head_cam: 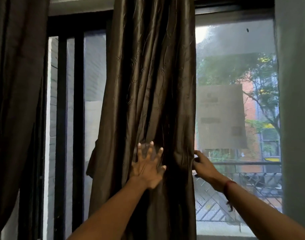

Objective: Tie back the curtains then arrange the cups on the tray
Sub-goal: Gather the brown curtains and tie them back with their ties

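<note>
A dark brown satin curtain (148, 84) hangs bunched in the middle of the window. My left hand (148, 168) lies flat on its front with the fingers spread. My right hand (201, 164) pinches the curtain's right edge at the same height, its fingers curled round the hem. A second brown curtain (16, 92) hangs at the far left. No tie-back, cups or tray are in view.
Behind the curtains is a window with black vertical bars (61, 118) on the left and a mesh-screened pane (235, 101) on the right, looking out on trees and buildings. A pale wall (295, 101) borders the right side.
</note>
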